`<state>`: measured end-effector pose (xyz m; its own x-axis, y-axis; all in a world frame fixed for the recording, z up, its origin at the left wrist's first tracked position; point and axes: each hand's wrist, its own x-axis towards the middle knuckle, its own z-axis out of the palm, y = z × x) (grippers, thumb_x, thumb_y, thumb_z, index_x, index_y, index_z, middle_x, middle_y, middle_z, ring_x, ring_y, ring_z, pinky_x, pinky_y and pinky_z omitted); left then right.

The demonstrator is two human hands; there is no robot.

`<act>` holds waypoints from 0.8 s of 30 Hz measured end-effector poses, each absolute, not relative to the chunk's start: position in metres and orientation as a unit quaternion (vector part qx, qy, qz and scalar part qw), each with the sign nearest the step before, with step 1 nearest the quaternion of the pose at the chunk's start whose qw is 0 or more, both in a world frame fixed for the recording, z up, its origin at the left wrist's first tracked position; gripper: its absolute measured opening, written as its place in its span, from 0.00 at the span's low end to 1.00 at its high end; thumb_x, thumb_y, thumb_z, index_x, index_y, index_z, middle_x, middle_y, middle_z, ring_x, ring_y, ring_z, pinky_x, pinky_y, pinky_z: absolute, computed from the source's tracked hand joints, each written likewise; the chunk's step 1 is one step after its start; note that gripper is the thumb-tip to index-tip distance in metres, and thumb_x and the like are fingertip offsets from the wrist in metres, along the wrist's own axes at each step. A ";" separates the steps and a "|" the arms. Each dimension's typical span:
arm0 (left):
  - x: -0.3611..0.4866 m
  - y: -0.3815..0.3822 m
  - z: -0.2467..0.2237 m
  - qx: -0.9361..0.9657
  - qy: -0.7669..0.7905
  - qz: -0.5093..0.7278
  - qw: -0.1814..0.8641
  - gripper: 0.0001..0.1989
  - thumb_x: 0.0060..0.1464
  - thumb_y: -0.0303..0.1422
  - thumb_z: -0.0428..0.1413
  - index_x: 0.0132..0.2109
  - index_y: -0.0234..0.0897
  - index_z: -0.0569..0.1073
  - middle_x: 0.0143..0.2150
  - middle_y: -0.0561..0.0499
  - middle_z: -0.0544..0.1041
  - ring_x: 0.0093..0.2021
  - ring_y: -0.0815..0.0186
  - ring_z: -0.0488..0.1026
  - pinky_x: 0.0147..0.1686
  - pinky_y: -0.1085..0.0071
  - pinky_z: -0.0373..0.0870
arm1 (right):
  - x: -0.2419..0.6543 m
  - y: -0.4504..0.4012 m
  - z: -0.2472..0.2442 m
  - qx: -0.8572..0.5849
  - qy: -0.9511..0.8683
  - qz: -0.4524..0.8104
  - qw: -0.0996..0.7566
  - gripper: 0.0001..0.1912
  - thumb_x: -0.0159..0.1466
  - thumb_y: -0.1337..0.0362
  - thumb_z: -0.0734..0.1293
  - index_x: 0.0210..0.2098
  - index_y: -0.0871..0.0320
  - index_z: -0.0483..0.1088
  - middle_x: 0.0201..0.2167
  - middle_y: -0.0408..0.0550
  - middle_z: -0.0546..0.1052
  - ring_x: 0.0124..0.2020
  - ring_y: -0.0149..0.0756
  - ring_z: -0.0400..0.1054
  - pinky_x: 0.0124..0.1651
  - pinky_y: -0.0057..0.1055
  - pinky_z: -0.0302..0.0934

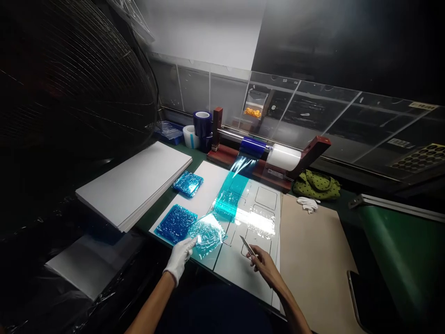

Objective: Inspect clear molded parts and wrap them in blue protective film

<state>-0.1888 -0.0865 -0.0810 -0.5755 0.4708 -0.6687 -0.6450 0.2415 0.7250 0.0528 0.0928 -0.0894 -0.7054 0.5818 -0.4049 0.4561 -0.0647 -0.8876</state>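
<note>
My left hand (181,258), in a white glove, pinches the near edge of a clear blue film sheet (208,234) with a wrinkled, shiny surface. That sheet lies tilted beside a darker stack of blue film pieces (176,223). My bare right hand (261,263) is closed round a utility knife (247,244), its blade pointing up and left over the white board (225,260) with dark outlines. Farther back, a strip of blue film (233,185) runs down from a blue roll (253,146) onto the board. A smaller stack of blue pieces (188,183) sits at the upper left.
A wooden roll stand (229,160) also bears a white roll (285,157). Spare tape rolls (202,123) stand behind. White sheets (135,183) are piled left, near a large fan (104,79). To the right are brown cardboard (313,246), a green pouch (314,185), a white glove (308,204) and a phone (368,301).
</note>
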 end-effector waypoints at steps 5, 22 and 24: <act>-0.189 -0.087 -0.085 -0.044 0.663 0.587 0.463 0.22 0.41 0.43 0.65 0.23 0.33 0.62 0.16 0.64 0.55 0.15 0.81 0.46 0.16 0.78 0.38 | 0.036 0.096 -0.076 -0.411 -0.774 0.478 0.052 0.24 0.63 0.60 0.54 0.57 0.59 0.62 0.37 0.51 0.75 0.31 0.36 0.70 0.38 0.34 0.64; -0.184 -0.070 -0.107 -0.053 0.704 0.565 0.426 0.14 0.54 0.36 0.57 0.27 0.32 0.65 0.20 0.61 0.59 0.18 0.78 0.53 0.18 0.79 0.52 | -0.126 0.111 -0.060 -0.343 -0.919 0.155 -0.121 0.23 0.66 0.71 0.53 0.56 0.49 0.65 0.43 0.53 0.75 0.43 0.39 0.70 0.40 0.30 0.58; -0.182 -0.077 -0.105 -0.056 0.695 0.571 0.434 0.16 0.53 0.36 0.58 0.24 0.33 0.64 0.19 0.61 0.57 0.17 0.78 0.50 0.17 0.79 0.47 | -0.126 0.112 -0.060 -0.344 -0.918 0.159 -0.117 0.22 0.66 0.71 0.53 0.55 0.50 0.66 0.42 0.54 0.75 0.43 0.39 0.70 0.40 0.30 0.58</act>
<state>-0.1824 -0.0774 -0.1048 -0.6167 0.4172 -0.6676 -0.5736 0.3427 0.7440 -0.1255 0.1118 -0.0600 -0.7358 0.5944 -0.3245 0.6689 0.7127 -0.2113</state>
